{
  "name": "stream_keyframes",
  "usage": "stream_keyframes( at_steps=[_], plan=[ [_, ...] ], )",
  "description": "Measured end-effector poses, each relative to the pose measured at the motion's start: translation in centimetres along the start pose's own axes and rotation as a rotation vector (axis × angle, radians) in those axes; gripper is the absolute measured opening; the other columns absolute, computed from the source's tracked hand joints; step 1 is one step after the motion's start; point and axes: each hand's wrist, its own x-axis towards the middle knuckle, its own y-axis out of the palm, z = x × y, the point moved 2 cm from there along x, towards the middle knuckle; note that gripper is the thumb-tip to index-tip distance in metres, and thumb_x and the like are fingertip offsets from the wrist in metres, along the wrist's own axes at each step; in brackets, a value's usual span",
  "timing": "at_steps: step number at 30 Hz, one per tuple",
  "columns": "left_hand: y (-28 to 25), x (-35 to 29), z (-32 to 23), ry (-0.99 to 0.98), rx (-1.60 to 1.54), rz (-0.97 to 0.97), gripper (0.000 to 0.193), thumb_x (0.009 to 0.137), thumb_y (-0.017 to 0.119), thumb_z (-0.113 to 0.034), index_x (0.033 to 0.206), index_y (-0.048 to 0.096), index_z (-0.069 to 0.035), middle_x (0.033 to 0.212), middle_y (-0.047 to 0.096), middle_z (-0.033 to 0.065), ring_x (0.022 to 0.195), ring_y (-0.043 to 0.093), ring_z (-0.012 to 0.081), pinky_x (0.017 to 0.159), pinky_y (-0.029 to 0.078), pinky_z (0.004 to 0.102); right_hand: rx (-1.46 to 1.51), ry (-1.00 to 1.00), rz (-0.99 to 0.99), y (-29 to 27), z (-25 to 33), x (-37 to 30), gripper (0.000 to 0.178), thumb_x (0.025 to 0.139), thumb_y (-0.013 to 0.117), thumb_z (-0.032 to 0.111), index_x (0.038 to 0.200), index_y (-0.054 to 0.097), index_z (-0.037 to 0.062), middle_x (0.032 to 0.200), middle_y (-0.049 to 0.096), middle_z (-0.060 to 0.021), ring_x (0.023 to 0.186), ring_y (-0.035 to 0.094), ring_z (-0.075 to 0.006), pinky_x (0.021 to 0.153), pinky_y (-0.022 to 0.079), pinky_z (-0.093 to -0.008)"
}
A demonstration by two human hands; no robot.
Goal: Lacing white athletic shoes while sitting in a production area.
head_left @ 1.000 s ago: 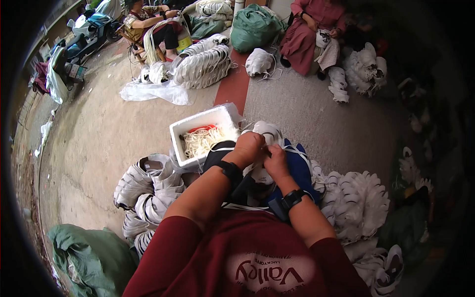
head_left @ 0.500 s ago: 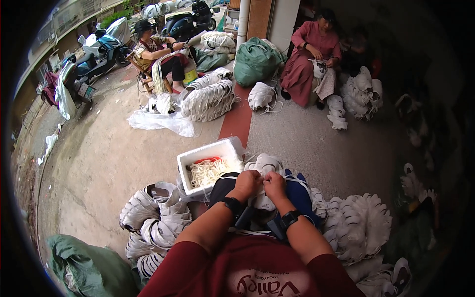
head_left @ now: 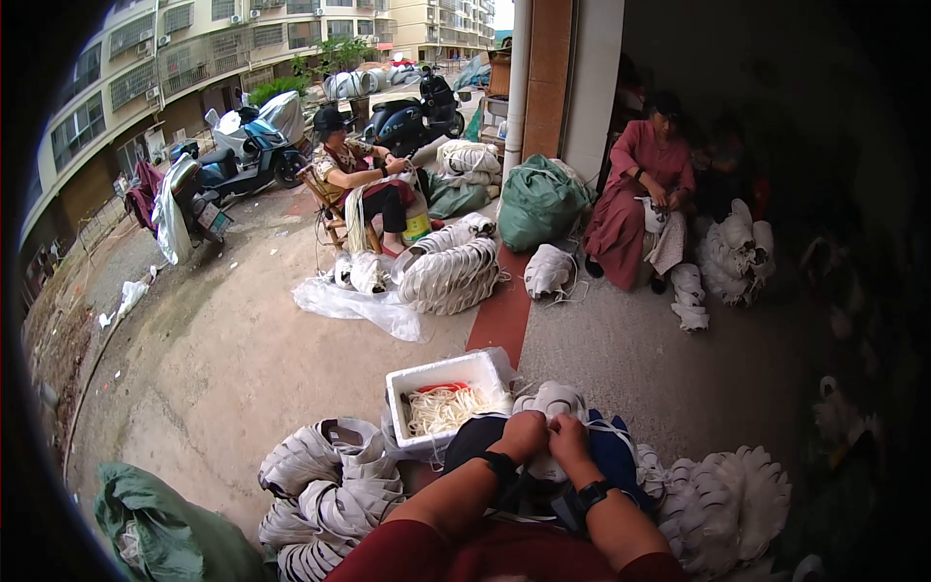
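Observation:
My left hand (head_left: 524, 436) and my right hand (head_left: 567, 443) are close together over my lap, fingers closed in a pinch. Between them they grip a white shoelace, mostly hidden by the fingers. Under and beyond the hands lies a white shoe upper (head_left: 551, 396), partly covered by them. Dark blue cloth (head_left: 621, 470) covers my lap on the right. Just left of my hands stands a white foam box (head_left: 396, 407) holding a heap of loose cream laces (head_left: 446, 409) and something red.
Stacked white shoe uppers lie left (head_left: 335, 485) and right (head_left: 722, 504) of me. A green sack (head_left: 165, 524) stands at the lower left. Farther off, one person (head_left: 354, 175) sits on a chair and another (head_left: 640, 194) handles an upper. Another green sack (head_left: 543, 204) stands between them.
The view has tipped up and shifted left, so the scene sits lower and farther right. My hands remain together at the upper, fingers still pinched.

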Motion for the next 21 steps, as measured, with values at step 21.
stream_keyframes(
  at_steps=[21],
  plan=[
    [-0.5,-0.9,2.7,-0.239,-0.846,-0.010,0.004,0.070,0.063,-0.003,0.072,0.060,-0.003,0.063,0.060,0.0025,0.055,0.054,0.0092,0.051,0.043,0.0243,1.048,0.022,0.318,-6.4,5.5,-0.6,0.006,0.077,0.056,0.003,0.072,0.060,0.0022,0.086,0.061,-0.0097,0.067,0.053,-0.0193,0.063,0.042,-0.0276]
  ],
)
